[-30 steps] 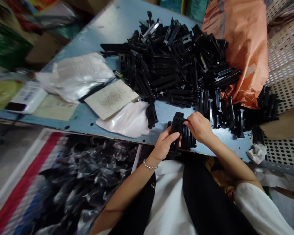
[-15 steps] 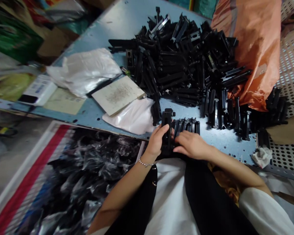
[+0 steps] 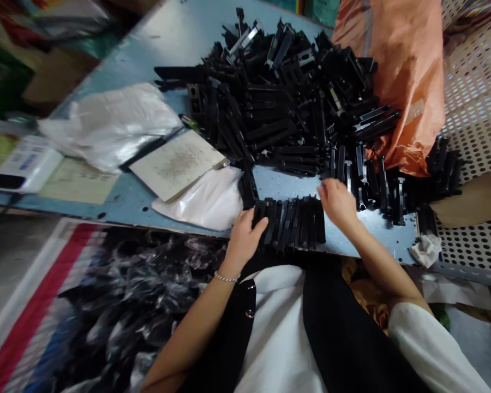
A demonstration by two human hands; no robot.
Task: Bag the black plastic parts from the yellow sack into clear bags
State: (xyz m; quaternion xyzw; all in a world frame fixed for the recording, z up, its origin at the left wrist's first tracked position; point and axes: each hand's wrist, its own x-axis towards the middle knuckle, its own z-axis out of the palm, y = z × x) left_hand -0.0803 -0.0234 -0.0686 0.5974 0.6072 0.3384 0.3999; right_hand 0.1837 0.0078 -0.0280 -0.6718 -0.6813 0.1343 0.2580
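Observation:
A tight row of slim black plastic parts [image 3: 297,224] lies side by side along the table's front edge. At the row's left end, my left hand [image 3: 242,240] is closed around the outermost part, its thumb on the near side and its fingertips partly hidden. My right hand [image 3: 339,204] is raised just beyond the row's right end, fingers curled in; whether anything is in them is hidden. Close to its fingertips stand more loose black parts [image 3: 348,172]. Behind both hands rises a big heap of similar black parts [image 3: 270,109].
Left of the heap lie a pale board [image 3: 178,164], white plastic bags [image 3: 207,199] and a white box [image 3: 27,164]. An orange sack [image 3: 411,76] stands at the right beside a perforated panel [image 3: 474,125]. Below the table, a crate holds plastic-wrapped black items [image 3: 143,295].
The black part that my left hand held upright now lies at the row's left end. My right hand has moved away from the row, forward and to the right. The camera view has shifted slightly.

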